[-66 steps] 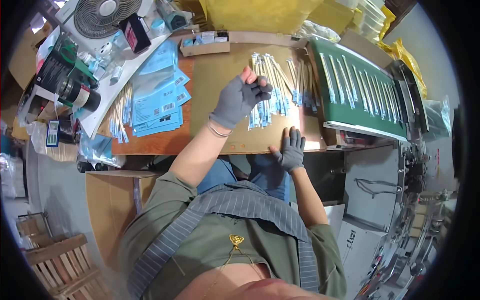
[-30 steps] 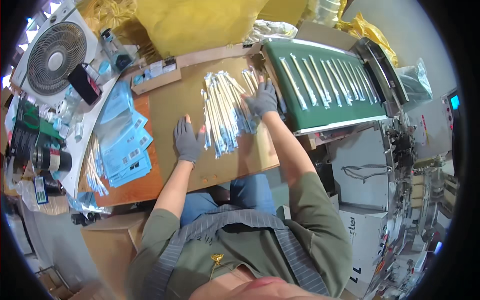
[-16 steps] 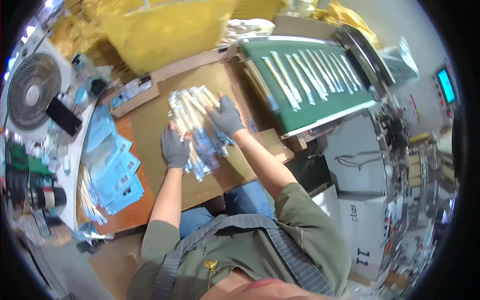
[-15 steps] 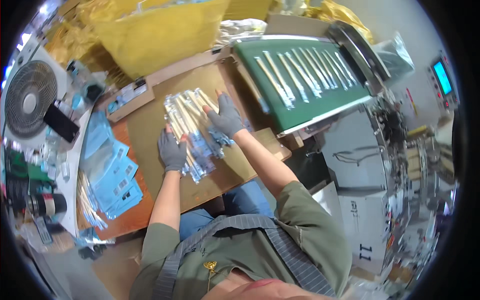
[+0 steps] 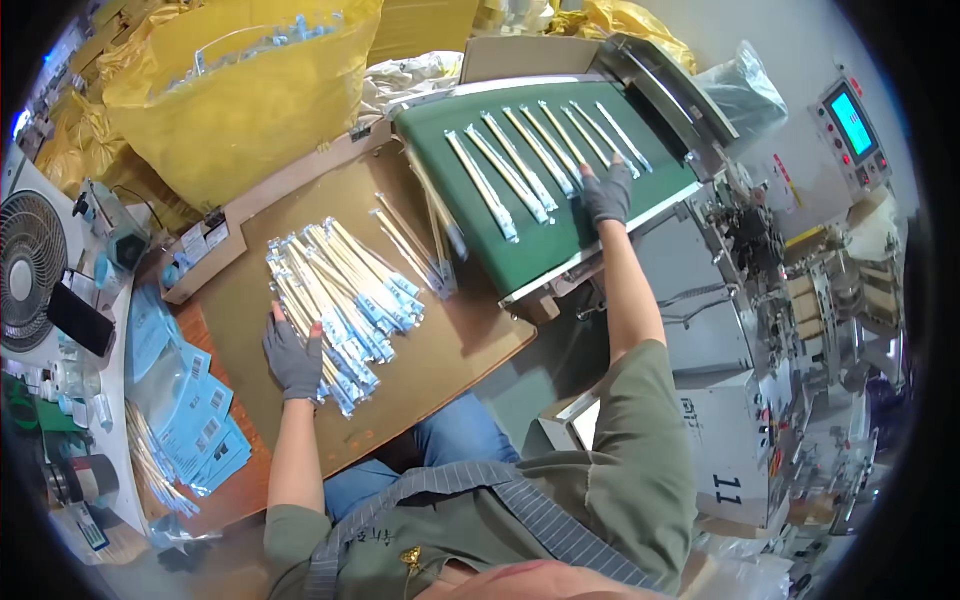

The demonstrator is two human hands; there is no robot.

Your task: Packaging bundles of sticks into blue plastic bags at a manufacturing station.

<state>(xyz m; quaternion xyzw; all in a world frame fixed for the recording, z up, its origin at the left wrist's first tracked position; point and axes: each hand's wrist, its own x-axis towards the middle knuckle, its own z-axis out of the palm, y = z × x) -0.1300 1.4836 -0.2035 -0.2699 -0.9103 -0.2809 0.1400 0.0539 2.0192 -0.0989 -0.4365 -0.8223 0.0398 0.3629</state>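
A pile of long wrapped sticks with blue ends [image 5: 340, 295] lies spread on the brown board [image 5: 450, 350] in front of me. My left hand [image 5: 293, 358], in a grey glove, rests flat on the near edge of that pile, fingers apart. My right hand [image 5: 606, 192], also gloved, reaches out onto the green conveyor belt [image 5: 560, 240] and touches the near end of one wrapped stick there. Several wrapped sticks [image 5: 520, 165] lie side by side across the belt. A few more sticks [image 5: 420, 240] lie at the belt's left edge.
A large yellow bag [image 5: 240, 95] stands behind the board. A fan [image 5: 30, 270], blue packets [image 5: 195, 420] and small items crowd the left table. To the right stand a metal machine [image 5: 760, 290] and a control panel with a lit screen [image 5: 850, 120].
Both hands were on the stick pile half a second ago. My right hand has since left it and reached right onto the conveyor belt. The left hand stays at the pile.
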